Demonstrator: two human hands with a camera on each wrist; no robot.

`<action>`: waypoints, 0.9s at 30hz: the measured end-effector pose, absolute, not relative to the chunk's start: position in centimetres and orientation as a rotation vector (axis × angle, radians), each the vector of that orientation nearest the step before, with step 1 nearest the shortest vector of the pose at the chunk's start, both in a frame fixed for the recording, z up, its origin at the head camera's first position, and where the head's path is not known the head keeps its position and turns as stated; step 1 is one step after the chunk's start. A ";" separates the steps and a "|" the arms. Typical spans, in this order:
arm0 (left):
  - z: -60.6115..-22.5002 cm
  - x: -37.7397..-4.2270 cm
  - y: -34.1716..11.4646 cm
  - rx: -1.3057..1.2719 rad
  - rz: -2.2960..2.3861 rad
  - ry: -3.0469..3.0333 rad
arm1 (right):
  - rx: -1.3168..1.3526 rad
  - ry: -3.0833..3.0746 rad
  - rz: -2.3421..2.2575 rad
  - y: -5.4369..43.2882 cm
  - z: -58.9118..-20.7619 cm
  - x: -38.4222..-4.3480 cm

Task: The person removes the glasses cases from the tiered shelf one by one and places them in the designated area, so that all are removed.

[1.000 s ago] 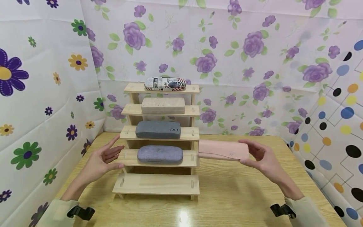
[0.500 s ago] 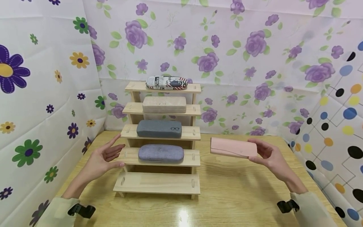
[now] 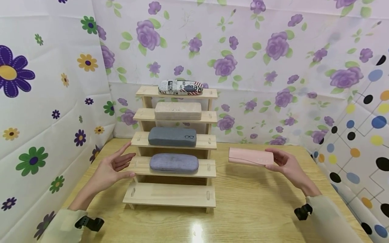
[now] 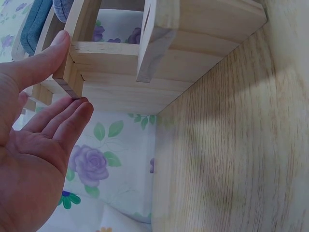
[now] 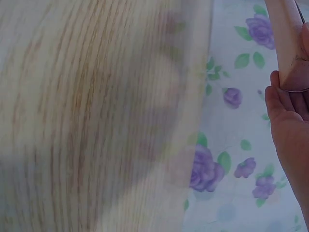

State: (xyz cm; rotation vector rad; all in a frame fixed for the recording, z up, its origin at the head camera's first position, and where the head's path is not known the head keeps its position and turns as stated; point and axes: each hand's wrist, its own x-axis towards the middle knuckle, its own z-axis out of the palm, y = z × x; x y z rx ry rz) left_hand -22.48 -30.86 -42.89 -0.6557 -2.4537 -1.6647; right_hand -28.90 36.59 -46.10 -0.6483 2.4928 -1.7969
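My right hand (image 3: 287,168) holds a pink glasses case (image 3: 250,157) by its right end, raised above the table to the right of a stepped wooden rack (image 3: 170,194). Part of that case (image 5: 289,53) shows at the edge of the right wrist view. At the rack's left side is my left hand (image 3: 107,170), its fingers extended; in the left wrist view the thumb touches a shelf end (image 4: 70,79). Single glasses cases lie on the upper shelves: newspaper-print (image 3: 180,87), beige (image 3: 178,111), blue-grey with a glasses drawing (image 3: 172,137), and lavender (image 3: 174,163). The bottom shelf is bare.
The rack stands on a wood-grain table (image 3: 249,209). Behind it hangs a cloth with purple roses (image 3: 225,65). A flowered sheet (image 3: 60,114) closes off the left and a dotted one (image 3: 364,141) the right.
My right hand has carried the pink case rightward, away from the rack's right side, and it now hangs apart from it. My left hand has stayed by the rack's left end.
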 end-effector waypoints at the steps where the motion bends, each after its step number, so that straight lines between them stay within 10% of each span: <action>1: -42.9 -22.5 -30.9 -0.656 -1.662 -2.452 | -0.641 2.492 -1.797 36.7 -46.3 -29.2; 27: -42.8 -22.5 -30.9 -0.661 -1.694 -2.435 | -0.427 2.498 -1.713 35.5 -49.5 -34.3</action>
